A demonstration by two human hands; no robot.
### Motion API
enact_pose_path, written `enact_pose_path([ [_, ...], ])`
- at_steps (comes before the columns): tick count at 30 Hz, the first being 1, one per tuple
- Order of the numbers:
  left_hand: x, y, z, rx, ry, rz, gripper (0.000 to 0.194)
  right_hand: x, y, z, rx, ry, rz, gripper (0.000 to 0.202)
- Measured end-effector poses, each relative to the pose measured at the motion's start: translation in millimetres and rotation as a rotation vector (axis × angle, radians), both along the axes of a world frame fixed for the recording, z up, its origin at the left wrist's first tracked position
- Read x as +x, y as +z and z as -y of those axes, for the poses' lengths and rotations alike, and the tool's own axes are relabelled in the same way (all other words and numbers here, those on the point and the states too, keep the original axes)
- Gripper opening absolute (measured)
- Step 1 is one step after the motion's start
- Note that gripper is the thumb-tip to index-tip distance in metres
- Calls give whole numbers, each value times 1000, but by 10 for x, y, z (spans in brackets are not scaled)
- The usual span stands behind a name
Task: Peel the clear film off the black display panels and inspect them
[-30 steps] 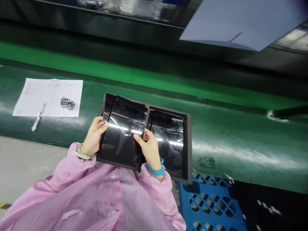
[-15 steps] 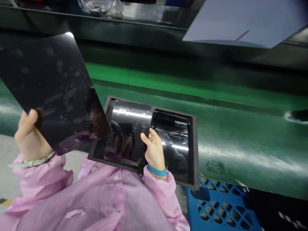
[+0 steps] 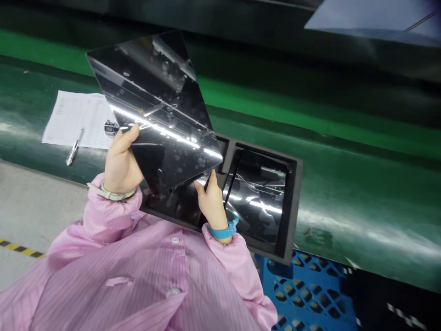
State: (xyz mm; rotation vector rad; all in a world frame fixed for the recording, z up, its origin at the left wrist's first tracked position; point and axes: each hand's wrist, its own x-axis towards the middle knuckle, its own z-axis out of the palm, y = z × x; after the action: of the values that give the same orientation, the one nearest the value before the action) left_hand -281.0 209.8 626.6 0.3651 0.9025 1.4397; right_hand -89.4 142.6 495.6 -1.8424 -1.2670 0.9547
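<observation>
In my left hand [image 3: 121,161] is a glossy black screen panel [image 3: 161,110], its thumb over the lower left edge. The panel is tilted, marked with smudges and light reflections, and hangs above a dark grey tray [image 3: 292,211]. My right hand [image 3: 212,204] is at the tray's middle, just under the held panel's lower right corner. Its thumb and fingers are at the right edge of a second black screen panel [image 3: 182,202] in the left compartment; the contact is partly hidden. A further black panel under clear film [image 3: 260,197] lies in the right compartment.
The tray rests on a green worktop [image 3: 341,207]. Left of it are a printed sheet [image 3: 76,115], a pen [image 3: 75,147] and a small metal counter-like device [image 3: 110,129]. A blue plastic crate [image 3: 310,289] stands below the worktop; a white sheet [image 3: 375,20] hangs upper right.
My left hand has carried its panel rightward, over the tray's left half. The panel in the left compartment now sits lower under my right hand. The view has shifted, showing the paper and pen.
</observation>
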Motion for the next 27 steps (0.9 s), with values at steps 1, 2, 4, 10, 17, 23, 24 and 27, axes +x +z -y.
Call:
enact_pose_path([
  [1, 23, -3, -5, 23, -8, -1, 36, -9, 26, 18, -6, 9, 40, 72],
  [2, 42, -6, -8, 42, -13, 1, 36, -20, 59, 40, -10, 17, 69, 72],
  [4, 76, -11, -9, 56, -30, 13, 35, -46, 155, 94, 10, 43, 161, 65],
  [10, 211, -59, 8, 141, 27, 4, 24, -161, 633, 276, 598, 58, 598, 59],
  [17, 415, -145, 66, 189, 33, -9, 21, -403, 786, 230, 940, 337, 540, 28],
  [23, 451, -225, 63, 117, -18, -49, 17, -319, 870, 155, 665, 201, 143, 8],
  [24, 449, -243, 58, 89, -37, -60, 17, -260, 906, 100, 591, 184, 83, 9],
  [27, 444, -298, 45, -34, -116, -69, 22, -55, 1021, -143, 396, 212, -27, 14],
])
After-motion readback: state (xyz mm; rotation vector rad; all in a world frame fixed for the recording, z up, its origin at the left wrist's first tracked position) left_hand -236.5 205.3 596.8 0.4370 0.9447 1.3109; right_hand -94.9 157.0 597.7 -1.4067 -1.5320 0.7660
